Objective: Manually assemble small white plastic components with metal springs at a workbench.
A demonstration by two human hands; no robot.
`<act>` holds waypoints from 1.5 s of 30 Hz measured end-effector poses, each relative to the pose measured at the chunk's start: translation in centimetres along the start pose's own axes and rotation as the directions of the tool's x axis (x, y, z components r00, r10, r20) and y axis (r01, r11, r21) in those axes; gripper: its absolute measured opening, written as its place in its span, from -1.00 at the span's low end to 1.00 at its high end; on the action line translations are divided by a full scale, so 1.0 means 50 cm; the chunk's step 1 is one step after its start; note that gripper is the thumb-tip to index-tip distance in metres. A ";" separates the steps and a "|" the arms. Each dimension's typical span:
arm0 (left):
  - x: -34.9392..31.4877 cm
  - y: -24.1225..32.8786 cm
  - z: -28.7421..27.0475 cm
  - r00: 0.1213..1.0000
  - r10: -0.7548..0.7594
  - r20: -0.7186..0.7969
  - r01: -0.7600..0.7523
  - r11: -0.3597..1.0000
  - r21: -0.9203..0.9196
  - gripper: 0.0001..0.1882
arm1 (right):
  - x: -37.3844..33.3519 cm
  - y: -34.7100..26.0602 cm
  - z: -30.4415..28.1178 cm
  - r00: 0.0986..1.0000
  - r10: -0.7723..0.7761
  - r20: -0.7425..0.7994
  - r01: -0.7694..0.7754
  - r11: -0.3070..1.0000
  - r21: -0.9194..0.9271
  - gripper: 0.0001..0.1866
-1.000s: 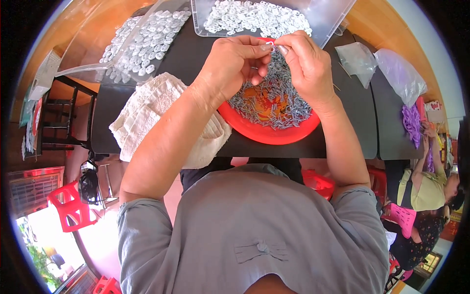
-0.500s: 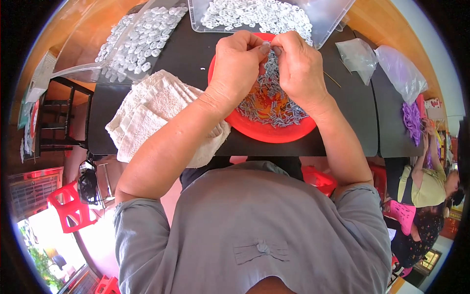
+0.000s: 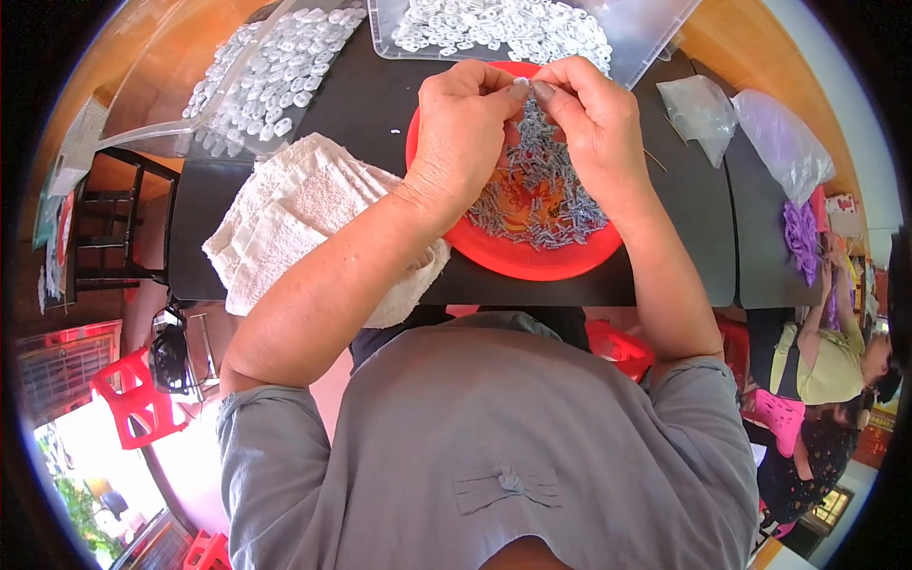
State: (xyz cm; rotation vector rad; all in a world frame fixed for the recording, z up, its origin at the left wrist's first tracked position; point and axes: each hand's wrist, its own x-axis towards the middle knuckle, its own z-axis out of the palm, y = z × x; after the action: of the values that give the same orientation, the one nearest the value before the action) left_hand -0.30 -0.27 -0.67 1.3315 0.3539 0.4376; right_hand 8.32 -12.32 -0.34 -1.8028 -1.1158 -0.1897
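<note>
Above the far side of a red basin, my two hands meet fingertip to fingertip. My left hand is closed in a pinch at a small white plastic piece, mostly covered by the fingers. From the other side my right hand pinches at the same spot, thumb and forefinger together; whether it grips the white piece or something smaller is hidden. Many small grey-blue plastic pieces lie heaped in the basin. Under my left forearm rests a folded cream towel.
Beyond the basin stands a clear bin of white plastic pieces. Another clear container with flat white pieces is at far left. Plastic bags lie on the dark table at right. Another person is at the right edge.
My fingertips have shifted slightly while staying together over the basin. My right thumb has turned into clearer sight, and the white piece shows a little more between the fingers.
</note>
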 end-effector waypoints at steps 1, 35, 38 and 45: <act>0.001 -0.002 0.001 1.000 0.008 0.017 -0.007 1.000 -0.012 -0.88 | 0.000 0.001 -0.002 1.000 0.008 -0.005 -0.008 1.000 -0.025 -0.93; 0.051 0.004 -0.001 0.738 0.616 0.276 -0.642 0.767 0.005 -0.92 | 0.286 0.156 0.104 0.898 0.000 0.440 0.273 0.783 -0.558 -0.84; 0.069 0.000 -0.006 0.712 0.642 0.283 -0.668 0.744 -0.006 -0.93 | 0.305 0.163 0.120 0.899 0.048 0.436 0.254 0.753 -0.607 -0.83; 0.067 0.009 0.001 0.792 0.549 0.267 -0.563 0.826 -0.027 -0.91 | 0.323 0.180 0.043 0.940 0.172 0.294 -0.147 0.983 -0.105 -0.80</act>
State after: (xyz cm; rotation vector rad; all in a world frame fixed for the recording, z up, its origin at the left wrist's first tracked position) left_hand 2.60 1.43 -0.20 1.5205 -0.2722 0.7353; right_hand 23.60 -1.84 1.77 -2.0337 -1.1773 0.1455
